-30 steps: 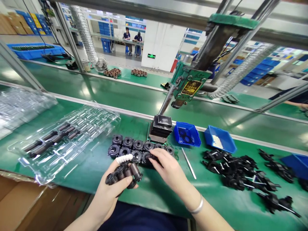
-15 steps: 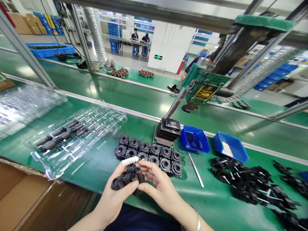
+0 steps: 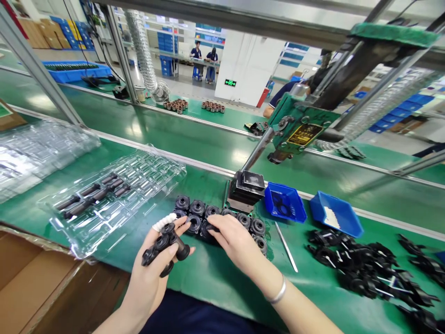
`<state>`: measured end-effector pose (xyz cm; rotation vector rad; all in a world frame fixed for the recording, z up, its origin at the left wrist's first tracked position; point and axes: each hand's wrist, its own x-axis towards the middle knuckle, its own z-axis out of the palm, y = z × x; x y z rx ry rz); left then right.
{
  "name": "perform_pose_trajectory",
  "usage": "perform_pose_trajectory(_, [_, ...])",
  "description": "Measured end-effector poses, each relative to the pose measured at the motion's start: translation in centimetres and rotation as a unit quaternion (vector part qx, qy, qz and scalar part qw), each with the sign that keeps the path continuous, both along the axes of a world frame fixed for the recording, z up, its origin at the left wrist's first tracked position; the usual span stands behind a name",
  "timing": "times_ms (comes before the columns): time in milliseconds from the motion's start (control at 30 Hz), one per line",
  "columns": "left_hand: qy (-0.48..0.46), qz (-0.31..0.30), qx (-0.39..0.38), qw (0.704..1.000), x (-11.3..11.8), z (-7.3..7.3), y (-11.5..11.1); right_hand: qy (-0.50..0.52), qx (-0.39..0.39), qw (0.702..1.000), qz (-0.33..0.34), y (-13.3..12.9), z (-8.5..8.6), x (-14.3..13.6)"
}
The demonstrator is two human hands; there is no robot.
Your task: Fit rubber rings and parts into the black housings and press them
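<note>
In the head view, the left hand (image 3: 149, 266) has its grip curled shut around a bunch of dark parts (image 3: 182, 251), up above the green counter (image 3: 222, 287). The right hand (image 3: 239, 243) has its grip bent down, with the fingertips at the round black parts (image 3: 198, 207). I cannot tell if it pinches one. Those parts sit in rows on the counter, just in front of the black block (image 3: 247, 184). A thin metal stick (image 3: 286, 247) lies to their right. Dark rods (image 3: 82, 205) lie in the clear tray (image 3: 153, 174) on the left.
</note>
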<state>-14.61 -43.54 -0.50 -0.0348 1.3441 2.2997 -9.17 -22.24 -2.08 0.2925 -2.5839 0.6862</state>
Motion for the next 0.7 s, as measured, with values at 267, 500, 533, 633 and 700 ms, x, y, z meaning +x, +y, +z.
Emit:
perform_pose_trajectory(267, [-0.018, -0.031, 0.015, 0.999, 0.0, -2.0, -0.3, -0.137, -0.099, 0.984, 0.057, -3.2, 1.8, 0.4])
perform_pose_trajectory(500, [0.024, -0.012, 0.009, 1.0, -0.1, -2.9, -0.3, -0.146, -0.385, 0.911, 0.03, -6.7, -0.8, 0.0])
perform_pose_trajectory(533, [0.019, 0.014, 0.005, 1.0, -0.4, -2.7, -0.4, -0.135, -0.392, 0.91, 0.012, -6.4, -0.5, -0.2])
perform_pose_trajectory(633, [0.019, 0.095, -0.014, 0.995, -1.6, -2.1, -0.8, -0.067, -0.316, 0.945, -0.054, -4.3, 0.5, -1.0])
perform_pose_trajectory(700, [0.027, 0.116, -0.023, 0.993, -2.4, -1.6, -1.3, -0.017, -0.201, 0.978, -0.059, -3.0, 0.9, -1.9])
